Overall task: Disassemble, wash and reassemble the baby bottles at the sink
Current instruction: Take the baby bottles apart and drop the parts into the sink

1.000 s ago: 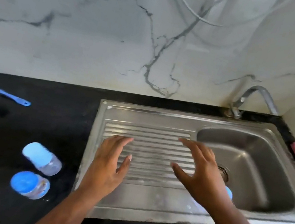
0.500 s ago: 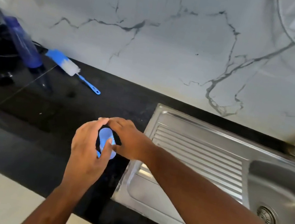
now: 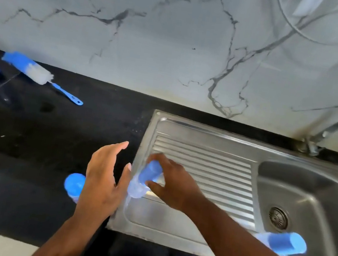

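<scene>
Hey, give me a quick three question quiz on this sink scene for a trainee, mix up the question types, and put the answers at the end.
1. True or false: the bottle brush lies on the black counter, left of the sink.
2. Which hand holds a baby bottle? A) left B) right C) both
3. Fill in: ____ blue-capped bottles are in view.

Key
1. True.
2. B. The right hand grips the held bottle; the left hand is open.
3. Three: the held bottle, a second bottle on the counter, and a third bottle at the basin's front rim.
</scene>
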Available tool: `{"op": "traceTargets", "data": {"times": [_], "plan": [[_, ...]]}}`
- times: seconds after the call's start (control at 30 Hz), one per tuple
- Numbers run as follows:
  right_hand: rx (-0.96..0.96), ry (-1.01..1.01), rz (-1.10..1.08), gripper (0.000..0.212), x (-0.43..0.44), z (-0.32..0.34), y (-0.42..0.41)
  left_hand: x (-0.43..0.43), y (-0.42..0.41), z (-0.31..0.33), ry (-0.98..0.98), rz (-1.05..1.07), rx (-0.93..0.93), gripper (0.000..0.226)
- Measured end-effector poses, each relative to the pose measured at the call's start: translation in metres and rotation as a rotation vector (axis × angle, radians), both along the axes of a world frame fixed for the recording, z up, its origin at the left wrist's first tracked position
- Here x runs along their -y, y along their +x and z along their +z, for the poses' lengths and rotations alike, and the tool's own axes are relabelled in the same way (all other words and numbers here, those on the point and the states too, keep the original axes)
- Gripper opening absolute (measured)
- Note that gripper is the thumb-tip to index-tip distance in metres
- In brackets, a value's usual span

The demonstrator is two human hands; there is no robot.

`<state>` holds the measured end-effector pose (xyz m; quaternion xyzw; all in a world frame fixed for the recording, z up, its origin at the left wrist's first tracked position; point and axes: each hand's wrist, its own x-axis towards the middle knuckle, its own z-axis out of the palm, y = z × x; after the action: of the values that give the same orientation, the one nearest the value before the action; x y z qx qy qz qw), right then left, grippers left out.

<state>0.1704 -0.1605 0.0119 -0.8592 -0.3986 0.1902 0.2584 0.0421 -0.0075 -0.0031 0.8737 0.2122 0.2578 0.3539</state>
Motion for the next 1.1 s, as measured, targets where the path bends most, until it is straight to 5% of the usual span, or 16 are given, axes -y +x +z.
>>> {"op": "traceTargets", "data": {"times": [0.23,0.47,0.67,0.93,1.1], "plan": [[0.106,-0.272,-0.292,0.044,0.156,0.013,0.000,0.060,0.055,-0.016,0.024,-0.353,-0.034,0.044],[0.151,-0.472,-0.393,0.039,0.216,0.018,-0.005,0.106,0.082,-0.025,0.050,-0.535,-0.066,0.046],[0.138,-0.469,-0.402,0.042,0.224,0.012,-0.005,0.121,0.089,-0.027,0.047,-0.564,-0.077,0.044],[0.108,-0.447,-0.337,0.079,0.223,0.025,0.003,0.118,0.085,-0.021,0.043,-0.534,-0.087,0.045],[0.213,-0.334,-0.243,0.075,0.184,0.053,0.012,0.097,0.071,-0.001,0.049,-0.446,-0.039,0.044]]}}
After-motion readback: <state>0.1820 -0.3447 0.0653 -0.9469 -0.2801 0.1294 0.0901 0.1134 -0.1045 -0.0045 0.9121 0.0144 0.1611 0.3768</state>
